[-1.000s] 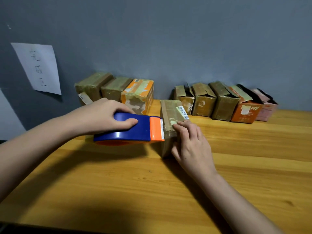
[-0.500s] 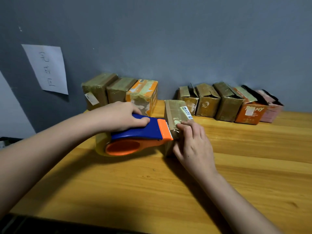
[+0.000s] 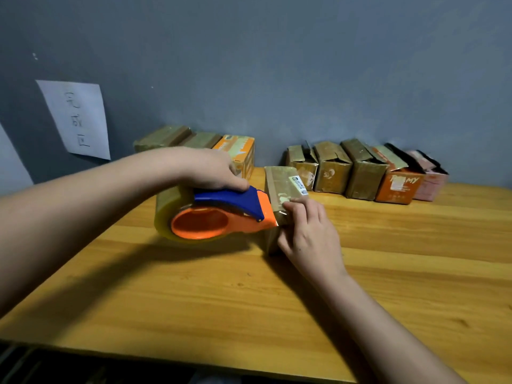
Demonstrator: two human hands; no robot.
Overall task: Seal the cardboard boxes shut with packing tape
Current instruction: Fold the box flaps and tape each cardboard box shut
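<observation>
Both forearms bare, no sleeves; left hand [image 3: 213, 170] & right hand [image 3: 310, 234] w/o gloves, rings.

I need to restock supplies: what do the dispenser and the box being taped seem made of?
Tape dispenser: looks like moulded plastic, smooth blue and orange with a slight sheen. Box: cardboard, brown, under glossy clear tape that catches light; a white printed label sits on top.
</observation>
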